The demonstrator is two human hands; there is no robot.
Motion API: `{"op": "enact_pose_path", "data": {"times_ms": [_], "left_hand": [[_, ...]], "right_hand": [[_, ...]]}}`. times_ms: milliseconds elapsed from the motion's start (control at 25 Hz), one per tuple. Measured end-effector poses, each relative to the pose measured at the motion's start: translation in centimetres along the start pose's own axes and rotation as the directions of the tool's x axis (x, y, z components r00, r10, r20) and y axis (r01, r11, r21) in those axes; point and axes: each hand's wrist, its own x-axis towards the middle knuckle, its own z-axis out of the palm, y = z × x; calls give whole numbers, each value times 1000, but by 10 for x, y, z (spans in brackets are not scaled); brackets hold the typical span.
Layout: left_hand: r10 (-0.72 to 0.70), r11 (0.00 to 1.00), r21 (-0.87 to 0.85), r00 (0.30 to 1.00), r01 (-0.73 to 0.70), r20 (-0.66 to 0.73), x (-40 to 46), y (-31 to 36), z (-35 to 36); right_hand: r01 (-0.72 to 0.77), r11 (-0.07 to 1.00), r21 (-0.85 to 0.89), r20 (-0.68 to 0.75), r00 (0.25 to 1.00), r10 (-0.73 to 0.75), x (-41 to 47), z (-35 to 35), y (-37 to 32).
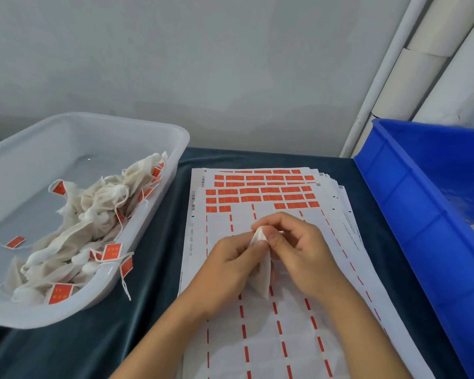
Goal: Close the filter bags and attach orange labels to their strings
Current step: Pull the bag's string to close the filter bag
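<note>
A: Foreground, centre. What do the hands hold?

B: One white filter bag [260, 272], pinched at its top between the left hand [230, 265] and the right hand [298, 250]. Both hands are narrowed around the bag's gathered mouth, fingertips meeting there; the bag's body hangs down toward the viewer, above the sheets. Whether the mouth is fully drawn shut cannot be told, and no string or label shows on this bag.

A: And beneath the hands?

B: A stack of label sheets [285, 337] on the dark cloth [153, 269]. The near part of the top sheet is stripped, with only the red dashed lines between columns left. Orange labels [260, 191] remain in a few rows at the far end, just beyond the fingers.

A: To the left?

B: A clear plastic tub [137, 236] holding a heap of finished bags [85, 233], closed and each seemingly carrying an orange tag on its string. One string trails over the near rim.

A: To the right?

B: A blue crate [411, 214]; its contents are mostly out of view, so the count of bags left cannot be given.

A: Stage of the task?

B: Judged well under way: many bags done, this one at the closing step, its label not yet attached.
</note>
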Motion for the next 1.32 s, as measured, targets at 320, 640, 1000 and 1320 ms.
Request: {"op": "enact_pose_path", "data": {"times_ms": [320, 640, 1000, 1320], "left_hand": [[-21, 1000, -9, 996, 20, -83, 4, 0, 4], [35, 999, 0, 994, -35, -107, 1, -4, 7], [-140, 957, -263, 989, 125, -40, -1, 1, -8], [-153, 913, -356, 977, 197, 148, 2, 3, -12]], "right_hand": [[61, 997, -44, -286, 956, -71, -1, -3, 1], [60, 997, -50, -170, 983, -68, -1, 7, 4], [25, 990, 136, -171, 985, -1, -2, 2, -4], [60, 985, 164, -219, 975, -23, -4, 4, -8]]}}
